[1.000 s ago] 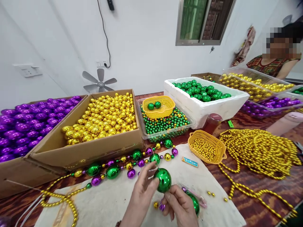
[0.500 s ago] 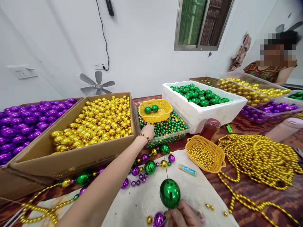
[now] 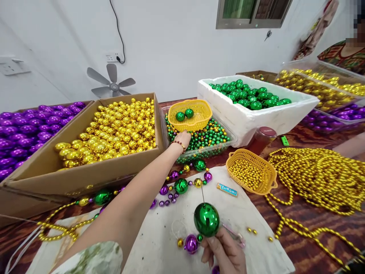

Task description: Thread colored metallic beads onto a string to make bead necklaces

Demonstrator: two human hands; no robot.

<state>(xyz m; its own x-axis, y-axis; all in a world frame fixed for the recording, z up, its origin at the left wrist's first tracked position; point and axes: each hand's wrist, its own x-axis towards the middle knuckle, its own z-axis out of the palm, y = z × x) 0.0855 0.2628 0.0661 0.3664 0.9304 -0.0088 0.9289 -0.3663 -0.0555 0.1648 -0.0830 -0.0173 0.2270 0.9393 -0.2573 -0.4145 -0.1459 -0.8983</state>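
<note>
My right hand [image 3: 224, 251] is closed at the lower middle, its thumb and fingers pinching the underside of a large shiny green bead [image 3: 207, 219]. A thin needle [image 3: 203, 193] sticks up from the bead's top. Beside the fingers hang a small green bead [image 3: 200, 238], a purple bead [image 3: 191, 244] and a gold bead [image 3: 180, 242] on clear thread. My left hand [image 3: 183, 139] reaches into a clear plastic bin [image 3: 199, 152] of small green and gold beads. Its fingers are curled, and the tips are hidden. A yellow basket [image 3: 203, 123] holding two green beads rests on that bin.
Cardboard boxes of gold beads [image 3: 114, 135] and purple beads [image 3: 34, 131] stand left. A white foam box [image 3: 242, 121] holds green beads. Rightward are a basket [image 3: 273, 179] of small gold beads, a jar [image 3: 261, 139] and gold bead strings [image 3: 316, 182]. A person [image 3: 342, 57] is at far right.
The view has tilted down and shifted slightly. My left hand stays at the small-bead bin. My right hand still holds the green bead, and the strung beads below it show more clearly.
</note>
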